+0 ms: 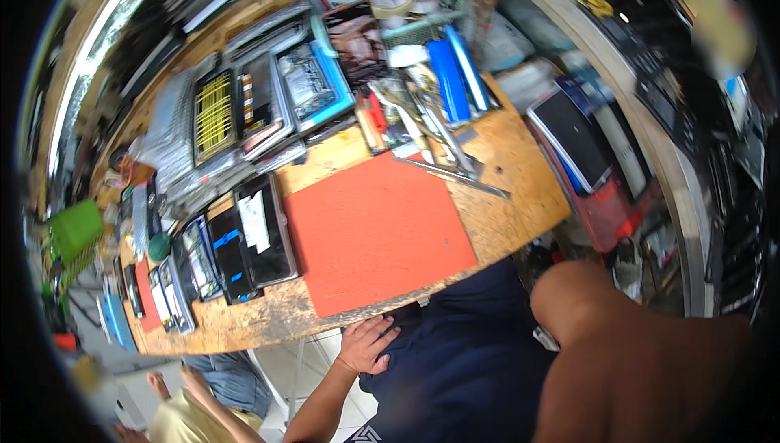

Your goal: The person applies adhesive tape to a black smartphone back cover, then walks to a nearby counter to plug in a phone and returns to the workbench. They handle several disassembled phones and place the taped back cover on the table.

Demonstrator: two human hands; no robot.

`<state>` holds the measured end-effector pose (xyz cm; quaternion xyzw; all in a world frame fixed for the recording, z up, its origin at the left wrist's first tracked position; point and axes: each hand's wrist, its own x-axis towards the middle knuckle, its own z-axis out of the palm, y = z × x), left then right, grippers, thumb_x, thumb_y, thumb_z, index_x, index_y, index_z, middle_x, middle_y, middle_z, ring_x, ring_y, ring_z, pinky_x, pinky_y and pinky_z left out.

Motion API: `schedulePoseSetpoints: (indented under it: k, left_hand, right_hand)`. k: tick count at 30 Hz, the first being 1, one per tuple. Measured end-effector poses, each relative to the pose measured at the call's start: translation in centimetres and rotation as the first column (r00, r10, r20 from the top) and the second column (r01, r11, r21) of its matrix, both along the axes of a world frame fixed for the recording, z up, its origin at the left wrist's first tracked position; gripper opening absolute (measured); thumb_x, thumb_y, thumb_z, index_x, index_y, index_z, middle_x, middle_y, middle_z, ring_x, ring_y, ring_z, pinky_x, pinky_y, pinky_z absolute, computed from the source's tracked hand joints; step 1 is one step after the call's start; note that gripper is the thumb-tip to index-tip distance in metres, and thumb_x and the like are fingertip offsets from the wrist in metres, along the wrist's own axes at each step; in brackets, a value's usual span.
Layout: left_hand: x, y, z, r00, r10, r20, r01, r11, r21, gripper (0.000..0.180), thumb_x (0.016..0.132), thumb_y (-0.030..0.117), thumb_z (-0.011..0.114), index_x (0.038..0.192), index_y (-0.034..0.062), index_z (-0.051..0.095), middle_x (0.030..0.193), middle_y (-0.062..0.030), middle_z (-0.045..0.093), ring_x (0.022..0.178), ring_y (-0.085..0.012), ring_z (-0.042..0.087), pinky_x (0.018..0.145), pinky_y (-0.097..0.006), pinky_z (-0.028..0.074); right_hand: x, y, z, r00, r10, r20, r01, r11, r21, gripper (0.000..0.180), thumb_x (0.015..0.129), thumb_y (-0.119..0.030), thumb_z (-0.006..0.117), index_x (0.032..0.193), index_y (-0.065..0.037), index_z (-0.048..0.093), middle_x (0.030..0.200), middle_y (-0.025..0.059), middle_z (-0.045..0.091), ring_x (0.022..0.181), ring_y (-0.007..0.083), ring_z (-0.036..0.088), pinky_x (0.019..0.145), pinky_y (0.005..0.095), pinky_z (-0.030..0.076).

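My left hand (370,345) lies against the front of my dark clothing (463,337), just below the bench's near edge. Its fingers are stretched out and slightly apart. By the fingertips is a small dark patch with a straight edge; I cannot tell whether it is an object or cloth. My right arm (634,370) is bent at the lower right, and its hand does not show. On the wooden bench (528,191) in front of me lies an orange-red mat (374,232). Left of it rests a dark tablet-like device (268,232) with a white label.
Several phones and panels, one a black phone (230,256) with blue tape, line the bench's left. Tweezers and hand tools (422,118) lie behind the mat, near a green basket (431,25) with tape rolls. Another person (203,410) sits at lower left. Devices (573,142) are stacked right.
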<state>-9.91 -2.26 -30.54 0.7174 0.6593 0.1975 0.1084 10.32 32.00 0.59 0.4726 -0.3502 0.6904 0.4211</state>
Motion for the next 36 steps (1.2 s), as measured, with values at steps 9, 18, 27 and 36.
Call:
schedulePoseSetpoints:
  k: [9,18,27,36]
  left_hand:
    - [1.3,-1.6,0.5,0.998,0.058,-0.019,-0.058,0.998,-0.008,0.062,0.092,0.048,0.053,0.143,0.0179,0.071,0.151,-0.0074,0.067,0.144,-0.0253,0.058,0.127,-0.048,0.029]
    - [1.6,-2.5,-0.2,0.999,0.051,0.019,-0.052,0.997,0.051,0.063,0.096,0.045,0.049,0.146,0.0125,0.068,0.156,-0.0123,0.063,0.149,-0.0285,0.055,0.129,-0.047,0.03]
    - [1.3,-2.1,-1.5,0.995,-0.021,0.098,0.015,0.998,0.057,0.07,0.093,0.041,0.055,0.154,0.0064,0.059,0.165,-0.0177,0.052,0.157,-0.0327,0.046,0.131,-0.051,0.028]
    - [0.8,-1.9,-1.3,0.999,0.01,0.052,-0.012,1.0,0.028,0.066,0.097,0.045,0.047,0.153,0.0147,0.064,0.163,-0.0109,0.057,0.155,-0.0287,0.049,0.129,-0.047,0.029]
  right_hand:
    - [3.7,0.8,-0.9,0.979,0.202,-0.008,-0.201,0.974,-0.101,0.014,0.102,0.0,0.059,0.092,-0.004,0.068,0.086,0.0115,0.071,0.08,0.0214,0.075,0.066,0.0403,0.062]
    - [-4.5,3.3,-6.2,0.657,-0.549,0.517,0.273,0.812,0.516,0.045,0.096,-0.037,0.075,0.115,0.003,0.073,0.104,0.0208,0.08,0.096,0.0347,0.077,0.084,0.0449,0.061]
    - [-9.8,-1.4,-14.2,0.069,-0.992,-0.102,-0.232,-0.116,0.966,0.094,0.084,-0.054,0.082,0.158,-0.002,0.055,0.173,0.0278,0.035,0.163,0.0485,0.027,0.131,0.0662,0.018]
    - [-9.7,-0.6,-15.3,0.118,-0.99,-0.083,-0.111,-0.096,0.989,0.084,0.089,-0.056,0.08,0.151,-0.002,0.062,0.165,0.0287,0.048,0.157,0.0459,0.039,0.13,0.0632,0.025]
